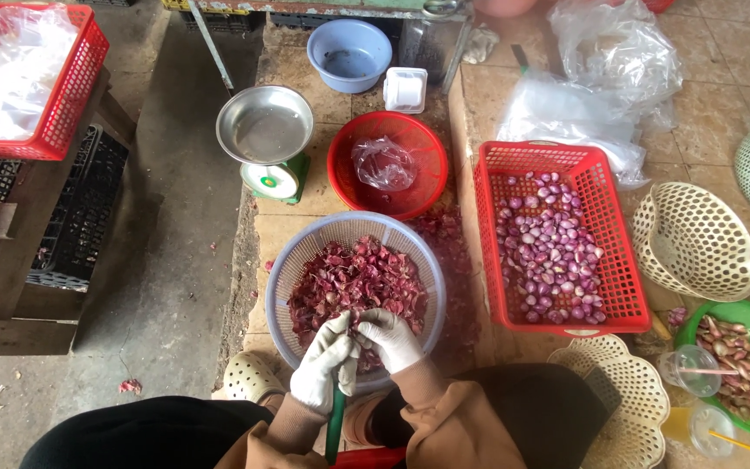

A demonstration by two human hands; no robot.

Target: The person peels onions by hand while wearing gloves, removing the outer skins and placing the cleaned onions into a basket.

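Now both gloved hands meet over the grey basket [297,260] of red peels; the left hand [323,365] grips a green-handled knife [334,426], the right hand [390,339] pinches a small shallot, mostly hidden. With the fingers so close, I think the blade could slip and cut a glove

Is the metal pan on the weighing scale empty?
Empty: the metal pan on the green scale shows only its bare shiny bottom.
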